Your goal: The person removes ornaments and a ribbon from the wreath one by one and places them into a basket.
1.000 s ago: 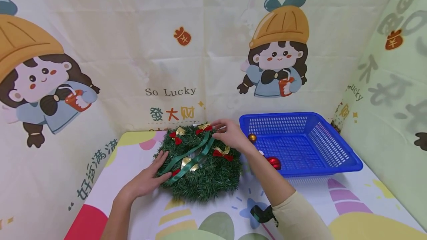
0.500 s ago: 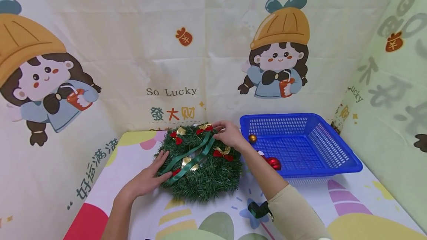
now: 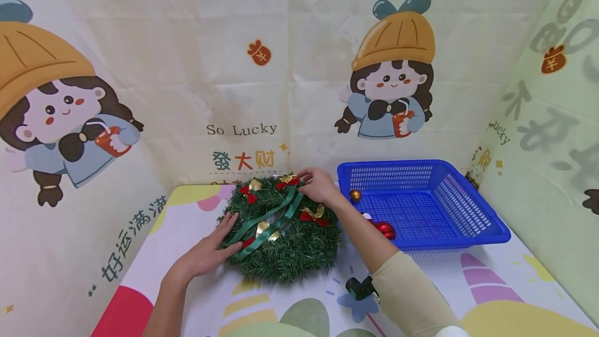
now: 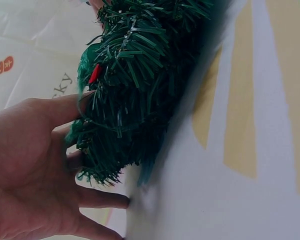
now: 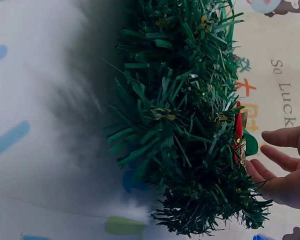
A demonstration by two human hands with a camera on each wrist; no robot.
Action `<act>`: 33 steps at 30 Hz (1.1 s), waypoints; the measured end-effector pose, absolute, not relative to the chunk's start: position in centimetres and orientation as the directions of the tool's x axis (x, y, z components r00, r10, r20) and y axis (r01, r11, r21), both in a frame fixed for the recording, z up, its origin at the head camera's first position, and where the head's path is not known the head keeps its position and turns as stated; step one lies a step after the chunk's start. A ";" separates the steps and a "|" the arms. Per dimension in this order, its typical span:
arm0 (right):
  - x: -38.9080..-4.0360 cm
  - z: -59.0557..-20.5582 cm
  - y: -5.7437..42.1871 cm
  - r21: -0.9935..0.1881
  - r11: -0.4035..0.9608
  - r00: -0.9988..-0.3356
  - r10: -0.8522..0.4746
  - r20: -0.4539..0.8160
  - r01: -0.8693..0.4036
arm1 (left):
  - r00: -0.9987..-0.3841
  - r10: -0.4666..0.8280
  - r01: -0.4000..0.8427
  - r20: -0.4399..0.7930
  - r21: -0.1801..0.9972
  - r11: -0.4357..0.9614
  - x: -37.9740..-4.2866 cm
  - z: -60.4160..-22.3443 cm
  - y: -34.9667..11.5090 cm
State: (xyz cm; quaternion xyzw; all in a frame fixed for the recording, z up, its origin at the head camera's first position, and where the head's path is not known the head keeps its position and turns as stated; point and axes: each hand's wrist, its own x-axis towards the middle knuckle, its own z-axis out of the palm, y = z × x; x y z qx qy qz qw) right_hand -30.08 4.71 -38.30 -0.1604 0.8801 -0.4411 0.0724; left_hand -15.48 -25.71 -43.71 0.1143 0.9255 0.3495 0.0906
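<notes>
A green tinsel wreath [image 3: 299,254] lies on the table, decorated with several red and gold bows [image 3: 314,216]. A green ribbon [image 3: 270,229] runs in two strands across its middle. My left hand [image 3: 210,248] rests on the wreath's left side, fingers spread; in the left wrist view the thumb and fingers stand straight around the edge of the wreath [image 4: 135,85]. At the upper right of the wreath is my right hand [image 3: 320,187], beside the ribbon's end. The right wrist view shows its fingers [image 5: 282,136] loosely bent, apart from the ribbon [image 5: 250,143].
To the right stands a blue plastic basket [image 3: 458,241]. Inside it are a small gold ball [image 3: 355,196] and a shiny red ornament [image 3: 386,230], partly behind my right forearm. A patterned cloth backdrop [image 3: 304,92] rises behind the table.
The right forearm and sleeve have shifted slightly left. Both hands stay in place at the wreath, and the wreath and ribbon look the same.
</notes>
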 end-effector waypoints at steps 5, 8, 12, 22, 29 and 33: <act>-30.6 -38.6 4.4 -0.772 0.596 -0.939 -0.344 0.006 -0.224 | -0.957 0.274 0.146 -0.089 0.671 0.727 -15.5 -43.7 -25.7; -30.8 -38.7 4.2 -0.755 0.616 -0.939 -0.343 0.003 -0.228 | -0.958 0.273 0.144 -0.089 0.673 0.725 -15.6 -43.7 -25.7; -30.8 -38.8 4.0 -0.743 0.630 -0.936 -0.352 -0.014 -0.226 | -0.958 0.272 0.142 -0.091 0.674 0.725 -15.6 -43.8 -25.7; -31.5 -38.9 3.7 -0.698 0.672 -0.929 -0.369 -0.025 -0.248 | -0.959 0.269 0.140 -0.088 0.676 0.723 -15.5 -43.9 -25.7; -31.6 -38.9 3.6 -0.695 0.673 -0.931 -0.366 -0.016 -0.253 | -0.959 0.266 0.134 -0.094 0.679 0.721 -15.5 -43.8 -25.7; -31.5 -38.9 3.6 -0.705 0.666 -0.933 -0.360 -0.020 -0.242 | -0.960 0.264 0.133 -0.093 0.679 0.722 -15.4 -43.7 -25.7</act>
